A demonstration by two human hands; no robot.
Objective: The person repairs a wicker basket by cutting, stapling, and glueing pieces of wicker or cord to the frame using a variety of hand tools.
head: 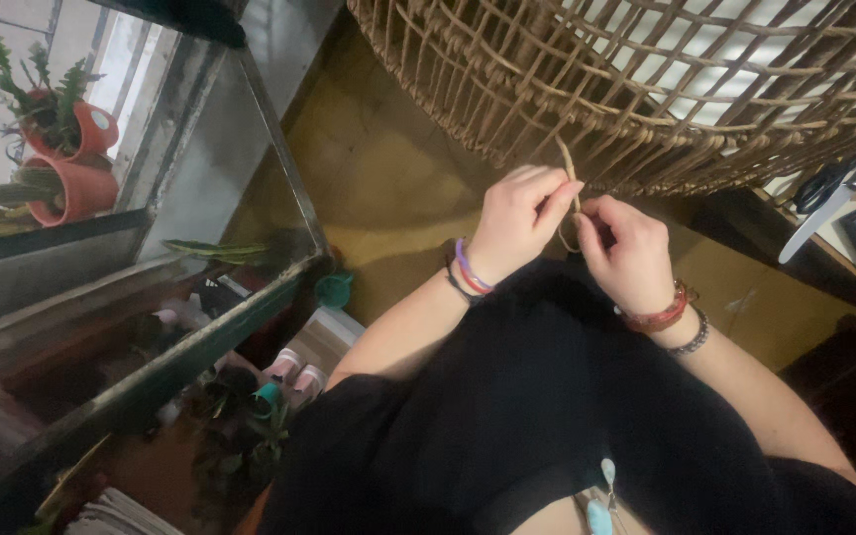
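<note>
Your left hand is closed in a pinch on a thin cane strand, thumb and forefinger pressed together on it just where it rises toward the big woven basket. Your right hand sits right beside the left, almost touching it, its fingers curled shut around the lower part of the same strand, which loops down between the two grips. The strand's upper end stands just above your left grip and meets the bottom edge of the basket, whose open lattice of brown cane fills the space above and beyond both hands. On the left wrist, just behind the grip, you wear purple, red and black bands; on the right wrist, a red bracelet and a dark beaded one. Below both hands lies black cloth, over your lap. Beyond your knuckles is a yellowish floor. Off to the right of your right grip, well apart, a pair of scissors lies on a dark worktop. Far to the left of your left grip, a glass-sided frame stands, with orange plant pots behind it and small green plants lower down.
</note>
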